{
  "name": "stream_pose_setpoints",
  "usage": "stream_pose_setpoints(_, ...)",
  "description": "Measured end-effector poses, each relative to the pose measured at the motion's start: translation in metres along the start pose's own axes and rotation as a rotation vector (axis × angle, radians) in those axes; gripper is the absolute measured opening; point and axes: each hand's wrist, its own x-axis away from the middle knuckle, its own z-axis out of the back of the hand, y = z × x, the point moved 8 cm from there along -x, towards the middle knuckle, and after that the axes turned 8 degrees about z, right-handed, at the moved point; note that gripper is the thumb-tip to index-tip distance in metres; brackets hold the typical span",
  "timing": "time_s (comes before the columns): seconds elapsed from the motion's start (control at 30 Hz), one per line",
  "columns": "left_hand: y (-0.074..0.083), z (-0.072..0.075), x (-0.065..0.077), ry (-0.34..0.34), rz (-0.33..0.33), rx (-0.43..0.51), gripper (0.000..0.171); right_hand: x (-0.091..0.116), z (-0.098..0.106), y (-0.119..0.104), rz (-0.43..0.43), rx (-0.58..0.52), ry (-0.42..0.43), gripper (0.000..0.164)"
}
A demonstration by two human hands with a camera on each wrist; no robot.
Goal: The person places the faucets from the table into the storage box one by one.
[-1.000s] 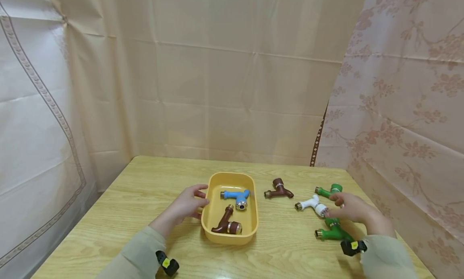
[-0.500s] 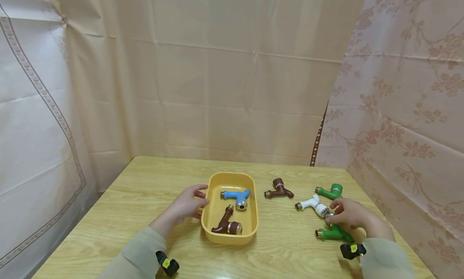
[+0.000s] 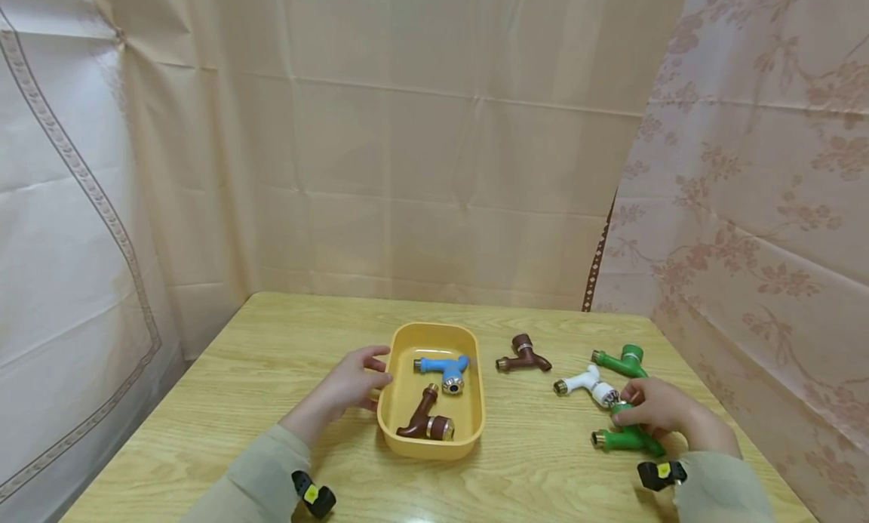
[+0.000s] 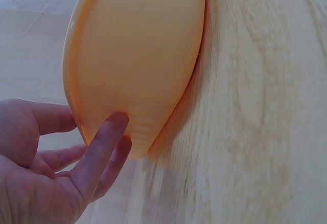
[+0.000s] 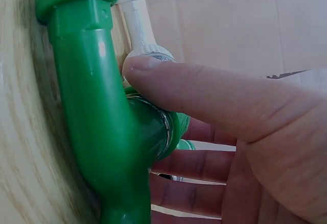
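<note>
In the head view, my left hand [image 3: 349, 383] is at the left side of a yellow plastic tub [image 3: 434, 449]. Its fingertips touch the outer wall in the left wrist view, fairly straight. A blue tap [image 3: 441, 367] and a brown tap [image 3: 422, 419] lie inside the tub. At the right, my right hand [image 3: 661, 411] grips the handle of the nearer green tap [image 3: 624, 438], which lies on the table. The right wrist view has the thumb across the handle of this green tap [image 5: 89, 106] and the fingers behind it. A white tap [image 3: 580, 379] lies just beside, its handle end close to my thumb.
Another green tap [image 3: 624, 361] lies behind my right hand. Between the tub and the white tap, farther back, is a second brown tap [image 3: 523, 355]. The wooden table [image 3: 292, 319] is bordered by hanging cloth [image 3: 434, 168] at the back and sides.
My right hand has come down from beside the white tap's handle to the nearer green tap and taken hold of its handle. The left hand and tub have stayed still.
</note>
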Motion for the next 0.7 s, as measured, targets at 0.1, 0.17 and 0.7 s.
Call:
stream_pose_setpoints(0.1, 0.0012, 0.0001, 0.0009, 0.000, 0.000, -0.003, 0.059, 0.0001, -0.0007, 0.0000, -0.004, 0.002, 0.004, 0.036)
stream_pose_setpoints(0.17, 0.0013, 0.0002, 0.0010, 0.002, 0.001, -0.005, 0.059, -0.0005, -0.0010, 0.0004, -0.004, 0.007, 0.008, 0.034)
stream_pose_setpoints(0.7, 0.0017, -0.0011, 0.0039, -0.007, -0.014, 0.004, 0.059, -0.0033, -0.0007, 0.0046, 0.010, 0.052, 0.027, 0.037)
